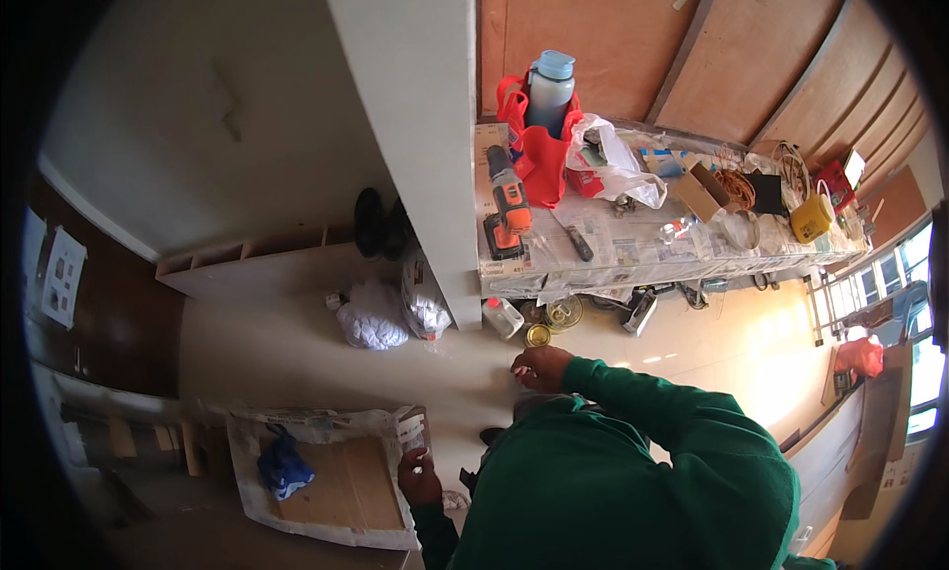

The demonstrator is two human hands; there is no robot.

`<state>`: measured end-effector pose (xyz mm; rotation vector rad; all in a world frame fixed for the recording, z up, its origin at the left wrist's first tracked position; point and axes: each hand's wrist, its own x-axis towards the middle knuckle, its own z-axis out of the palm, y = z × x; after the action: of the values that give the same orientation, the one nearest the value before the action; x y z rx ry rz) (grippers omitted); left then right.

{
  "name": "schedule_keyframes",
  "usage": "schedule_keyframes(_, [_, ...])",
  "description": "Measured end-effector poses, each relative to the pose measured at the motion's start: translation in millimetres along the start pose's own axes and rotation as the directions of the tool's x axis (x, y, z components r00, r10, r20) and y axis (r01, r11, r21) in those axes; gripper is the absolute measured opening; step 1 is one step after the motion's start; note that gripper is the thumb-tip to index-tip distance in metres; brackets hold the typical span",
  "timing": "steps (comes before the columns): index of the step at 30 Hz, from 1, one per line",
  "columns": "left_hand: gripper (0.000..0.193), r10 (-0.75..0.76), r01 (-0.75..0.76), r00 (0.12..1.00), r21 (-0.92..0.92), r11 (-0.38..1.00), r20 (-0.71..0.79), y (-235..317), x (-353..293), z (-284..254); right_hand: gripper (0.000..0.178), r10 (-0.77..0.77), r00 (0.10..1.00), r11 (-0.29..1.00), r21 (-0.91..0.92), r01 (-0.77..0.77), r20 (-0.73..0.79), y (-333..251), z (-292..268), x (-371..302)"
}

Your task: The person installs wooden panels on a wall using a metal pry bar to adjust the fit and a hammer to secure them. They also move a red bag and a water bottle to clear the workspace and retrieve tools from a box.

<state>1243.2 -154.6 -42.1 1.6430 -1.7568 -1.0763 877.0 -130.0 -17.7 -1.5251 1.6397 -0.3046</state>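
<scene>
My left hand is closed round the lower end of a pale, printed container, bottle-like in shape and held upright. It is beside the right edge of a paper-lined cardboard tray. In front of my body, my right hand has its fingers curled together. A small whitish bit shows at its fingertips, too small to name. Just past that hand, a small yellow tin stands on the floor, with a white jug to its left.
A newspaper-covered bench holds a cordless drill, a red bag with a blue bottle, a knife-like tool and a yellow pot. A wall end stands left of it. White bags lie on the floor.
</scene>
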Motion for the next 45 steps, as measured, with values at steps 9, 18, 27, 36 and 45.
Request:
schedule_keyframes(9, [0.053, 0.57, -0.41, 0.774, -0.467, 0.784, 0.277, 251, 36, 71, 0.079, -0.432, 0.876, 0.851, 0.226, 0.475, -0.214, -51, -79, -72])
schedule_keyframes(18, [0.096, 0.724, -0.634, 0.546, -0.358, 0.686, 0.422, 425, 80, 194, 0.024, 0.024, 0.823, 0.634, 0.645, 0.427, -0.568, 40, -210, -116])
schedule_keyframes(27, [0.081, -0.043, 0.063, 0.986, -0.119, 0.991, 0.161, 489, 323, 251, 0.033, 0.265, 0.824, 0.202, 0.864, 0.461, -0.501, 71, -383, -66])
schedule_keyframes(36, [0.075, 0.018, -0.037, 0.989, 0.125, 0.992, 0.146, 503, 417, 311, 0.022, 0.291, 0.94, 0.233, 0.966, 0.109, -0.176, 142, -439, 72])
schedule_keyframes(45, [0.03, 0.177, 0.088, 0.96, -0.834, 0.544, 0.216, 561, 364, 292, 0.022, 0.336, 0.89, 0.351, 0.918, 0.185, -0.307, 171, -434, 48])
